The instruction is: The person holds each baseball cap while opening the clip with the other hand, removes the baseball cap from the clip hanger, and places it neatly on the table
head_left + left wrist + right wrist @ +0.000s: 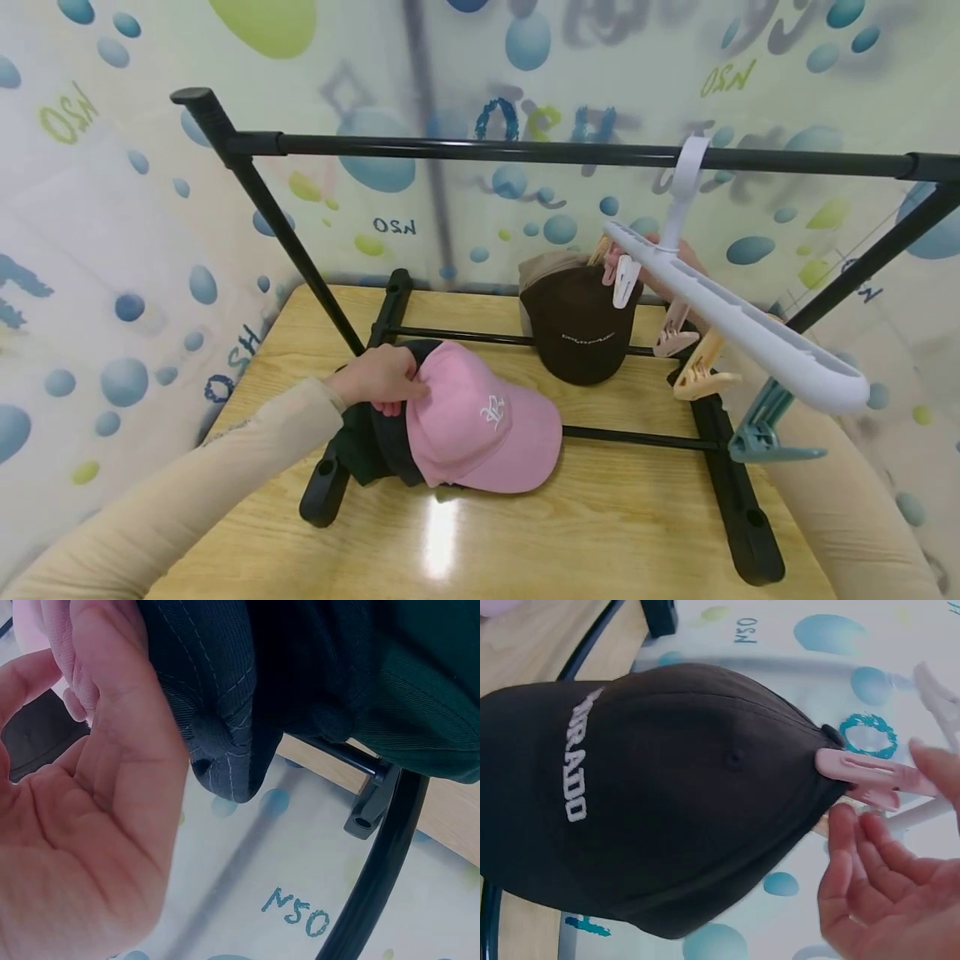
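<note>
My left hand (378, 377) pinches the crown edge of a pink cap (461, 408) with white embroidery. Behind that cap lie a dark navy cap (217, 697) and a dark green cap (435, 705), stacked together. A dark brown cap (690, 787) with white lettering hangs by its crown edge from a pink clip (862, 771). My right hand (889, 877) is around this clip, thumb at its outer end and fingers loosely extended just below. In the head view the white hanger (750, 317) covers part of that hand.
The hanger hooks over the black rack's top bar (480, 150). Beige clips (705, 371) and a teal clip (768, 429) dangle from it. A grey-beige cap (551, 265) shows behind the brown one. The rack's feet (738, 508) stand on a wooden table (570, 533) against a patterned wall.
</note>
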Demonstrator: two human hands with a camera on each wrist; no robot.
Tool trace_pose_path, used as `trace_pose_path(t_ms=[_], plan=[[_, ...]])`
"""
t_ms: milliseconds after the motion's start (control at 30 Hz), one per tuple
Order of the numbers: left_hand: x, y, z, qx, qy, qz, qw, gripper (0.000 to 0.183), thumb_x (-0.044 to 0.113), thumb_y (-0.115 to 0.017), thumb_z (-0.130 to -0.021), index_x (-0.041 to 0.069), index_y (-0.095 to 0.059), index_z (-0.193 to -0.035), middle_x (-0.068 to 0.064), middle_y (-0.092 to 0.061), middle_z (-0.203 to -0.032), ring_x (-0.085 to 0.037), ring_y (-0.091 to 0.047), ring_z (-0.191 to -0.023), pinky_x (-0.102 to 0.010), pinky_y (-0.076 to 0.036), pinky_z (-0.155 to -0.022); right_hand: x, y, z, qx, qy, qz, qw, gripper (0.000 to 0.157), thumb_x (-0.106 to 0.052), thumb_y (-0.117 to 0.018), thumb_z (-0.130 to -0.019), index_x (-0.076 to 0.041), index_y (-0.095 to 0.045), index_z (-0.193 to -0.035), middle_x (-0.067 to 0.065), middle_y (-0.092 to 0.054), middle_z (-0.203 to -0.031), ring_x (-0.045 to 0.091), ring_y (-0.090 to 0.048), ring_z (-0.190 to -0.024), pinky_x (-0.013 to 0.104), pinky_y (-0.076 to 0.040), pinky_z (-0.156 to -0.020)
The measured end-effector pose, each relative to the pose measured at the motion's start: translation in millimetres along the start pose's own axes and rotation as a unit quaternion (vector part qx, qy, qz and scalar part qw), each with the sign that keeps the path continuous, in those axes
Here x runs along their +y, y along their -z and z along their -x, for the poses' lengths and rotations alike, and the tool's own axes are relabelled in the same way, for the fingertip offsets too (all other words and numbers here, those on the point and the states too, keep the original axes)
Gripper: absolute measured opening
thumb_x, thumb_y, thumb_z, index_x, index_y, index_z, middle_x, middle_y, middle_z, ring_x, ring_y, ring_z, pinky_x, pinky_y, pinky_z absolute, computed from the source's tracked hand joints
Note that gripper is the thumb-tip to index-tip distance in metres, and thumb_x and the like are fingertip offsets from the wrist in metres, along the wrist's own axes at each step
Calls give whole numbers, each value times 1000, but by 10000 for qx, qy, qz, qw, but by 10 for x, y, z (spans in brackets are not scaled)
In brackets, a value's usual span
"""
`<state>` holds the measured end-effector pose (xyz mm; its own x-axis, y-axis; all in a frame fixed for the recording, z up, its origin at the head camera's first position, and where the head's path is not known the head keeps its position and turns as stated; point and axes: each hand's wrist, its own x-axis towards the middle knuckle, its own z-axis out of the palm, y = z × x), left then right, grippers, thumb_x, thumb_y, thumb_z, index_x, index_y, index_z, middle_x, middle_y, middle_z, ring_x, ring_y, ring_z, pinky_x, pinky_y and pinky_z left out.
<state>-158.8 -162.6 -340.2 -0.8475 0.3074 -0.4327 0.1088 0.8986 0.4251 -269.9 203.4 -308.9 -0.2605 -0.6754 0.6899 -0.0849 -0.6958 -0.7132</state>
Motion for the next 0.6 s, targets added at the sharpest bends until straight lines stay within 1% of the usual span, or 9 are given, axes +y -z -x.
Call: trace_pose_path(t_ms=[67, 133, 200, 267, 333, 400, 500, 567, 600], plan=[[-6, 3, -3, -19, 13, -7, 10000, 32, 24, -67, -90, 7, -58, -65, -4, -62, -57, -15, -59, -49, -27, -49, -49, 41, 6, 17, 275, -28, -415, 9988, 30, -14, -44, -100, -2, -69, -113, 21, -63, -109, 29, -62, -97, 34, -46, -87], [-5, 7, -9, -23, 60, 9, 10000, 31, 24, -67, -90, 7, -60, -65, -4, -61, -57, -15, -59, -49, -27, -49, -49, 125, 154, 76, 171, 108, -541, 9983, 33, -15, -44, -99, 1, -66, -117, 24, -63, -112, 31, -63, -97, 36, -47, -87], [-3, 13, -19, -31, 28, -12, 10000, 30, 24, -67, -90, 6, -60, -66, -4, -61, -57, -15, -59, -49, -27, -49, -49, 258, 417, 96, -577, 372, -926, 9933, 36, -16, -45, -100, 5, -60, -125, 25, -58, -122, 34, -60, -105, 39, -46, -91], [2, 17, -19, -39, 10, -39, 10000, 30, 24, -67, -90, 6, -61, -67, -4, -61, -57, -15, -59, -49, -27, -49, -49, 421, 737, 50, -1910, 563, -1524, 9680, 46, -18, -47, -101, 10, -44, -137, 25, -47, -137, 38, -52, -119, 40, -42, -98], [12, 32, -22, -41, -10, -121, 9999, 30, 24, -67, -90, 6, -61, -67, -4, -61, -57, -15, -59, -49, -27, -48, -49, 537, 958, -62, -3141, 379, -2104, 9250, 57, -22, -49, -101, 11, -31, -143, 22, -35, -147, 38, -41, -130, 39, -35, -104], [26, 60, -26, -23, -13, -269, 9996, 29, 23, -67, -90, 6, -62, -67, -4, -61, -57, -15, -59, -49, -27, -48, -49, 563, 1088, -173, -4054, 58, -2146, 8886, 64, -25, -47, -102, 9, -18, -148, 20, -24, -154, 37, -30, -137, 37, -28, -109], [69, 128, -35, 100, -52, -545, 9985, 29, 22, -67, -90, 6, -61, -66, -4, -60, -56, -15, -57, -49, -27, -46, -49, 371, 930, -258, -3910, -494, -1332, 9093, 58, -25, -42, -103, 3, -23, -150, 15, -33, -151, 28, -37, -135, 31, -28, -108], [104, 182, -40, 309, -153, -706, 9969, 31, 23, -66, -90, 7, -59, -64, -3, -58, -55, -15, -55, -49, -26, -43, -48, 246, 761, -227, -3176, -558, -670, 9442, 48, -19, -40, -104, 4, -34, -146, 16, -46, -141, 25, -48, -127, 30, -31, -105], [126, 209, -41, 465, -240, -762, 9957, 32, 23, -66, -90, 8, -57, -63, -2, -55, -54, -14, -53, -48, -26, -40, -47, 215, 680, -223, -2902, -565, -617, 9533, 45, -16, -40, -105, 6, -37, -143, 16, -49, -139, 25, -50, -124, 30, -32, -104]])
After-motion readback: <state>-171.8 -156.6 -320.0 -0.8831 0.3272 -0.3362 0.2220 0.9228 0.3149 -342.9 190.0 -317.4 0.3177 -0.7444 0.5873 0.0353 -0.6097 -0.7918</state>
